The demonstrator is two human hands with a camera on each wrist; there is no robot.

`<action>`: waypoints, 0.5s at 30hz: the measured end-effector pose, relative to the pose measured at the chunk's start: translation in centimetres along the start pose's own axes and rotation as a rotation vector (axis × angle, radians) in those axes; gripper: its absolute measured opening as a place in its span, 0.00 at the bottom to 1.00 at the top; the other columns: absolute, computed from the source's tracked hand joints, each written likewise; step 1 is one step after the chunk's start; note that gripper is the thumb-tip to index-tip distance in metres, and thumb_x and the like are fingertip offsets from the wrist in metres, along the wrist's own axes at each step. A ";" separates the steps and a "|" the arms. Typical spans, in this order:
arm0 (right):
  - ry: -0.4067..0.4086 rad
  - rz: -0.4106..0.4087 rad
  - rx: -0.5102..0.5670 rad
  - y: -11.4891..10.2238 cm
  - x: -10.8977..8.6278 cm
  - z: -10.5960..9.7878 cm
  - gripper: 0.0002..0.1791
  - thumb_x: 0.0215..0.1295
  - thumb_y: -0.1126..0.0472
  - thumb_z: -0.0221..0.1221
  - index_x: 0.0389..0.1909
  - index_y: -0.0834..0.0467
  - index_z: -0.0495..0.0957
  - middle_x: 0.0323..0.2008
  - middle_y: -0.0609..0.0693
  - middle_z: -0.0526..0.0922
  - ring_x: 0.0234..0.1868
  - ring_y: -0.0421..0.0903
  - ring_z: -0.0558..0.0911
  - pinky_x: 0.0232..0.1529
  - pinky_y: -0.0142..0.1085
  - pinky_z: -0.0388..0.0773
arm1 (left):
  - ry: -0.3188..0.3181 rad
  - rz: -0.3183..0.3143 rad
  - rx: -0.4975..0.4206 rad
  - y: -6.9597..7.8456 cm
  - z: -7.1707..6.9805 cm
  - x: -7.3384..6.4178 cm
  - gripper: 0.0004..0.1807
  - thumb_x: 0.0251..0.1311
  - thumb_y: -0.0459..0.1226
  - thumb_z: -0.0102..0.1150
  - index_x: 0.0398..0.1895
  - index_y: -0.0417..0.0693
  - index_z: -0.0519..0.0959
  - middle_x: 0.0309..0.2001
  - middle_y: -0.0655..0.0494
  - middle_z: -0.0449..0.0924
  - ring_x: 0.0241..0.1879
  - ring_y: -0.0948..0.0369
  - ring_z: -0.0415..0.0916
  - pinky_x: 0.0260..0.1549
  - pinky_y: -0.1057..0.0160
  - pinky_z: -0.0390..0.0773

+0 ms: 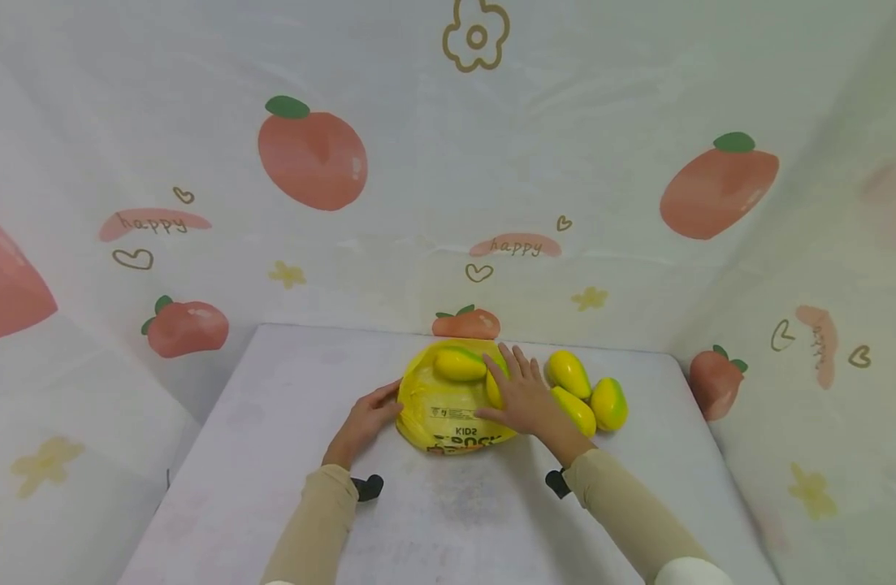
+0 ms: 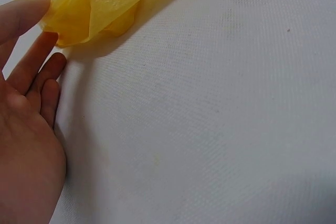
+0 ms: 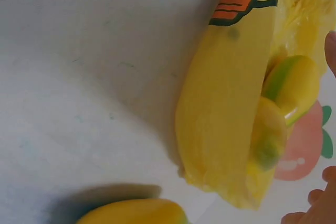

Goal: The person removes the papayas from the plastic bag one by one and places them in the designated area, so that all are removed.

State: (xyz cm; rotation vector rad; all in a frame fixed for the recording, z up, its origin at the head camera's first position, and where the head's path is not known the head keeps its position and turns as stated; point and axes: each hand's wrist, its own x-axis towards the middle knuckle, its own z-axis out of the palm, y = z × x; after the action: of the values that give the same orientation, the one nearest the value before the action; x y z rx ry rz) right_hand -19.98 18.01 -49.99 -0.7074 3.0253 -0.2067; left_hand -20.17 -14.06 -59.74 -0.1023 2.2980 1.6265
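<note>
A yellow plastic bag with dark printing lies on the white table, its mouth spread open. Two yellow-green mangoes show at it, one mango near the far rim and another mango partly behind the right hand. At the bag's left edge, my left hand pinches the plastic between thumb and fingertips, as the left wrist view shows. My right hand hovers over the bag's right side with fingers spread, gripping nothing. In the right wrist view, two mangoes, one mango plainly visible, sit within the bag.
Three more mangoes lie together right of the bag: a far mango, a near mango partly behind the right forearm, and a right mango. Fruit-printed white cloth walls the table at the back and sides.
</note>
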 end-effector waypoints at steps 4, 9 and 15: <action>-0.001 0.004 0.043 -0.3 0.9 0.5 0.55 0.62 0.30 0.62 0.81 0.52 0.51 0.81 0.65 0.47 0.81 0.69 0.51 0.76 0.70 0.55 | -0.001 -0.004 -0.006 0.0 0.0 0.0 0.29 0.67 0.48 0.62 0.72 0.71 0.71 0.77 0.62 0.66 0.81 0.51 0.53 0.80 0.39 0.51; -0.018 0.027 0.079 -0.8 1.8 0.9 0.55 0.61 0.33 0.64 0.82 0.51 0.50 0.81 0.64 0.47 0.81 0.68 0.50 0.77 0.68 0.54 | -0.006 0.006 0.012 0.0 0.0 -0.1 0.29 0.68 0.48 0.61 0.73 0.70 0.71 0.77 0.60 0.66 0.81 0.50 0.53 0.80 0.39 0.51; -0.010 0.019 0.056 -1.4 3.1 0.6 0.54 0.62 0.33 0.64 0.81 0.51 0.52 0.80 0.64 0.51 0.80 0.67 0.54 0.78 0.63 0.57 | -0.008 0.001 0.015 -0.1 0.0 0.0 0.29 0.68 0.49 0.61 0.72 0.71 0.71 0.77 0.62 0.66 0.81 0.51 0.53 0.80 0.39 0.51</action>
State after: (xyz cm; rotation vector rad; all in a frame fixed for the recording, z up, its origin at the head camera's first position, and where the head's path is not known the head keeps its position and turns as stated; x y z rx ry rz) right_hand -22.08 15.35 -50.40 -0.6734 3.0021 -0.2856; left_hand -20.16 -14.09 -59.84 -0.0918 2.3045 1.6068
